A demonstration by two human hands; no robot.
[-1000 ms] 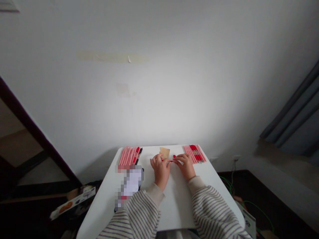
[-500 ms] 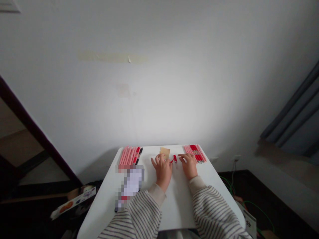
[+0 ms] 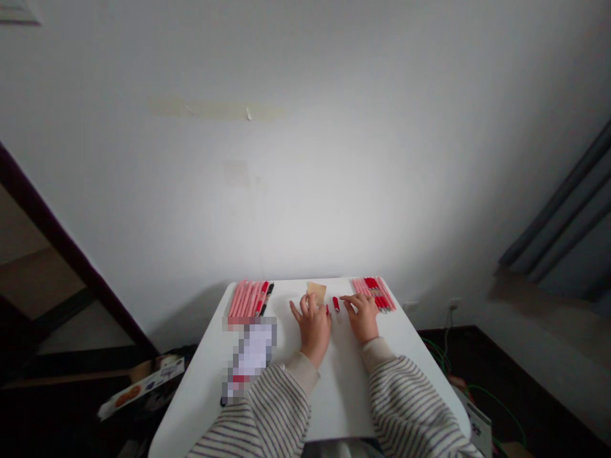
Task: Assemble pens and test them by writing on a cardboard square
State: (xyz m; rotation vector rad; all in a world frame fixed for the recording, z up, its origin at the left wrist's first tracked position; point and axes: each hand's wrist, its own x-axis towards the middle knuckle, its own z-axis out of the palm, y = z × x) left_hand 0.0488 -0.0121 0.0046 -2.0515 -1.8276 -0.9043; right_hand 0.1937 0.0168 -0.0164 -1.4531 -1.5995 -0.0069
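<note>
My left hand (image 3: 312,326) rests on the white table (image 3: 334,394), knuckles up, fingers slightly apart. A small red pen piece (image 3: 327,310) shows at its thumb side and seems pinched there. A red cap (image 3: 335,304) lies loose on the table between my hands. My right hand (image 3: 363,317) lies flat just right of the cap with its fingers stretched out, holding nothing. A tan scrap of paper (image 3: 317,290) sits just beyond my left fingertips.
A row of pink pens (image 3: 247,298) lies at the table's far left, and a row of pink and red pens (image 3: 375,292) at its far right. A blurred-out object (image 3: 251,353) lies left of my left arm. A wall stands behind the table, with cables on the floor at the right.
My hands have drawn apart. The red cap has left the pen and now lies on the table between them. My right hand has let go and flattened out.
</note>
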